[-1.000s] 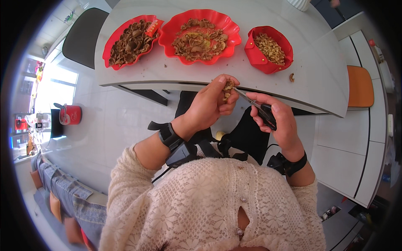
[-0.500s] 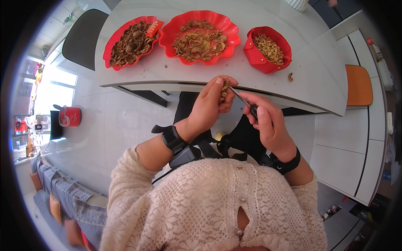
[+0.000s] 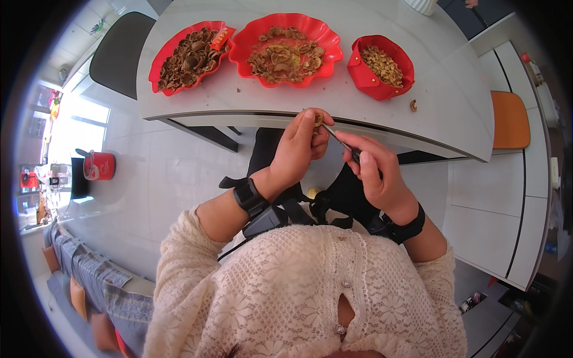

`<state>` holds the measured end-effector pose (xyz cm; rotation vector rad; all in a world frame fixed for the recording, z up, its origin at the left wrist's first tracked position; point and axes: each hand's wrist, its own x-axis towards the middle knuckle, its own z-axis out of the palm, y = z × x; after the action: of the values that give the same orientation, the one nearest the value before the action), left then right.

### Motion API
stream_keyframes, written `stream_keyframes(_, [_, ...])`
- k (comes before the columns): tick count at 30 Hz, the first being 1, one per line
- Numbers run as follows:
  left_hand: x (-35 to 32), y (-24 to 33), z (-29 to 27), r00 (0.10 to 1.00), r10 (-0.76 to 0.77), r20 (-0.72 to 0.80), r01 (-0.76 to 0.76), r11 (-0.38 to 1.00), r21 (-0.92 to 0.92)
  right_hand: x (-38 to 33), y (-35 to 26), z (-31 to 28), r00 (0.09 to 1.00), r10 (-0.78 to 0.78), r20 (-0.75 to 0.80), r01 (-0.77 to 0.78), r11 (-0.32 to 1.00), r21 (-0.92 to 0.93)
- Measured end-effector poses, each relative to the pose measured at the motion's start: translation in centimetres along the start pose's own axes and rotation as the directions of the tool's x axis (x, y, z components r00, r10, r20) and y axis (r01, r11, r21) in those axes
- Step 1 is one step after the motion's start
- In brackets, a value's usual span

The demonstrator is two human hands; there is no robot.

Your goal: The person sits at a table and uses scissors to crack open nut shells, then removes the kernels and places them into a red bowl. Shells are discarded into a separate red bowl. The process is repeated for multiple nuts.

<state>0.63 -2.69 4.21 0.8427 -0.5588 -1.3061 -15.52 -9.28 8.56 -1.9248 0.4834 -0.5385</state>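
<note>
Between the thumb and fingers of my left hand (image 3: 296, 146) is a piece of walnut (image 3: 319, 121), partly covered by the fingers. My right hand (image 3: 379, 170) grips a thin metal pick with a dark handle (image 3: 356, 155), and the pick's tip touches the walnut. Both hands are just off the near table edge, above my lap. Beyond them lie a red scalloped plate (image 3: 332, 37) of broken walnut shells (image 3: 286, 65) and, to its right, a red box (image 3: 360, 74) of walnut kernels (image 3: 382, 64).
Another red dish (image 3: 156, 70) at the left is heaped with shells. A walnut fragment (image 3: 413, 105) and small crumbs lie on the white table (image 3: 439, 125). A dark chair (image 3: 122, 55) stands left, an orange seat (image 3: 510, 120) right. On the floor side is a red bucket (image 3: 101, 166).
My left hand has turned the walnut slightly, so less of it shows. The right hand has shifted a little left with the pick still at the walnut.
</note>
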Motion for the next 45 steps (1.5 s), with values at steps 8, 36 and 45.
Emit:
stream_keyframes(8, [-0.3,0.3,-0.1,1.000,-0.028,0.011,0.028,0.999,-0.017,-0.6,0.4,-0.5,0.978,0.200,0.064,-0.204,0.827,0.524])
stream_keyframes(36, [-0.4,0.4,0.3,0.983,-0.103,0.152,0.141,0.954,-0.265,-1.1,0.0,-1.4,1.000,0.014,-0.010,-0.012,0.987,0.159])
stream_keyframes(45, [0.3,0.5,-1.4,0.904,-0.266,0.336,0.393,0.828,-0.401,-0.6,0.6,-2.6,0.988,0.079,0.131,-0.109,0.963,0.247])
